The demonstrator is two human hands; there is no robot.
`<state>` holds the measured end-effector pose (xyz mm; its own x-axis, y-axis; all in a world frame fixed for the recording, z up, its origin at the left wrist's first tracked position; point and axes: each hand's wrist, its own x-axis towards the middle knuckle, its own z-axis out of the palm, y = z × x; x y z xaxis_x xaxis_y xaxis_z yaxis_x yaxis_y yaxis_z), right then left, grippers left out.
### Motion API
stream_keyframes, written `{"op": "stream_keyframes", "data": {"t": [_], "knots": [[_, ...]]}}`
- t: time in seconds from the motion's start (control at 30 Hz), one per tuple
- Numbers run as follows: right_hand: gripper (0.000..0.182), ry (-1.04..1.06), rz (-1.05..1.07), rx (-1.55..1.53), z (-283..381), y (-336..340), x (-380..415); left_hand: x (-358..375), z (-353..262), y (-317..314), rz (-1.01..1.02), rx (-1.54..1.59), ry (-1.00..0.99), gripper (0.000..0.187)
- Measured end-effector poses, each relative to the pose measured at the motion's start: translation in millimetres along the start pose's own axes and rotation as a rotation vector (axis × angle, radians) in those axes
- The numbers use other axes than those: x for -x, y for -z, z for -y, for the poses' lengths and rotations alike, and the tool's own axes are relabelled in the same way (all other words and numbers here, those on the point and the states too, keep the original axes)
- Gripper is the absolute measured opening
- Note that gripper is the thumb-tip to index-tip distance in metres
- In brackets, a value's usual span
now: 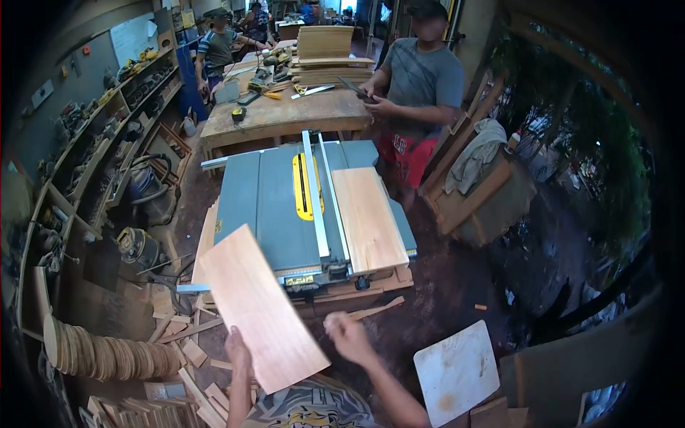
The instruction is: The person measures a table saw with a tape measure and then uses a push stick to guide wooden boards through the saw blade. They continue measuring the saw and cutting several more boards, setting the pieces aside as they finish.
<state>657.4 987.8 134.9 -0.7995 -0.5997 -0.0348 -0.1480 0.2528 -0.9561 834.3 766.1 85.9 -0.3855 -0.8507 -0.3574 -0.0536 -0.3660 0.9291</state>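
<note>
The left hand (pixel 241 353) grips a smooth, pale rectangular board (pixel 264 314), slanted before a flat-topped grey table saw (pixel 241 189); the blurred right hand (pixel 349 339) curls beside it, whether fully closed I cannot tell. A grained second board (pixel 367 217) lies on the saw, with a worn wooden workbench (pixel 314 110) beyond.

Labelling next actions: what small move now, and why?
Probably bring the right hand to the right edge of the held board: only the left hand grips it, at its left edge, while the right looks off it but close by.
</note>
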Motion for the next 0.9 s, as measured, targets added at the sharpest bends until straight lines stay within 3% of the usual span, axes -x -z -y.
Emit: {"op": "stream_keyframes", "data": {"t": [0.07,0.1,0.17,0.3,0.37,0.47,0.5,0.6,0.63,0.73,0.83,0.9], "knots": [[0.02,0.259,-0.199,-0.001,29.9,39.5,-61.0,-15.5,-8.9,5.3,-0.026,0.05,-0.013,0.05],[0.022,0.209,-0.249,0.086,47.8,59.9,-88.7,-21.5,-18.9,3.9,-0.039,0.058,-0.03,0.049],[0.02,0.353,-0.481,0.296,67.3,90.9,-150.0,-46.6,-23.8,6.6,-0.046,-0.023,-0.06,0.05],[0.031,0.509,-0.622,0.404,53.8,142.2,-275.6,-100.8,-30.8,-9.7,-0.025,-0.12,-0.125,0.049],[0.052,0.389,-0.546,0.579,37.2,159.2,-319.1,-114.3,-34.2,-26.6,-0.051,-0.169,-0.145,0.05],[0.071,0.318,-0.665,0.854,24.8,165.5,-349.5,-152.3,-21.8,-39.9,-0.03,-0.258,-0.133,0.054],[0.084,0.186,-0.557,0.867,22.7,169.6,-356.2,-160.7,-22.8,-43.5,-0.048,-0.341,-0.044,0.058],[0.085,0.188,-0.425,1.045,4.6,177.7,-366.0,-188.7,3.5,-47.4,-0.032,-0.35,-0.112,0.059],[0.087,0.242,-0.428,1.088,-8.5,184.1,-372.2,-176.7,-14.0,-59.8,0.002,-0.317,-0.104,0.06],[0.073,0.449,-0.458,1.114,-10.2,198.7,-382.4,-175.1,-11.3,-71.8,-0.008,-0.354,-0.034,0.062],[0.039,0.738,-0.437,1.157,2.9,208.5,-397.6,-147.2,-37.2,-89.4,-0.047,-0.506,0.038,0.065],[0.022,0.898,-0.395,1.052,20.8,203.4,-398.9,-149.1,-14.8,-80.6,-0.058,-0.526,-0.026,0.064]]}}
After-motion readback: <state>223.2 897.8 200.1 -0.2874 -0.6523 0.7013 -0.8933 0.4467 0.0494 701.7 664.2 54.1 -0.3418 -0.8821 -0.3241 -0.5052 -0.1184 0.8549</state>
